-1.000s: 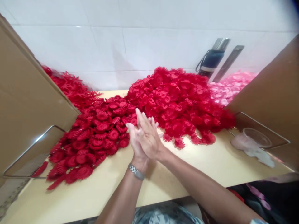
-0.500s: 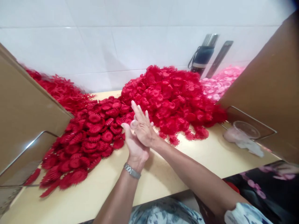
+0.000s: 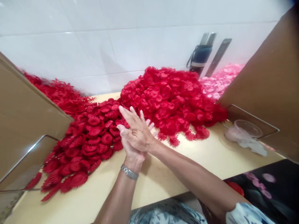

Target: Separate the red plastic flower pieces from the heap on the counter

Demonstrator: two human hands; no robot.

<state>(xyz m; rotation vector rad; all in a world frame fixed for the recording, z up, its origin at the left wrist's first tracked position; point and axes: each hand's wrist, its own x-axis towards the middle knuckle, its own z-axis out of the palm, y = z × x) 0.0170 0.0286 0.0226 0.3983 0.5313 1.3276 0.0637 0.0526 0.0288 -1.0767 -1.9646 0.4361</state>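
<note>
Palm against palm, my right hand (image 3: pixel 137 129) lies across my left hand (image 3: pixel 131 151), above the table and just in front of the red piles. The right fingers are stretched out and slightly apart, pointing up and to the left. Under it, the left palm faces up, with its thumb on one side and extended fingertips showing on the other. Whether anything lies between the palms is hidden. Close on the left is a heap of red fringed discs (image 3: pixel 90 147). Behind my hands rises a taller mound of red fringed flower-like pieces (image 3: pixel 168 96).
Cardboard panels (image 3: pixel 28 105) flank the table (image 3: pixel 163 174), held by metal bookends (image 3: pixel 35 146). Red star-like pieces (image 3: pixel 63 96) lie back left, pink pieces (image 3: pixel 219 82) back right. A thermos (image 3: pixel 202 56) and a dark flat bar (image 3: pixel 218 57) stand by the wall. A clear plastic cup (image 3: pixel 247 129) lies right.
My right hand has slid and turned over the left palm, its fingers now pointing further left. Left fingertips now show beyond its far edge. The piles look unchanged.
</note>
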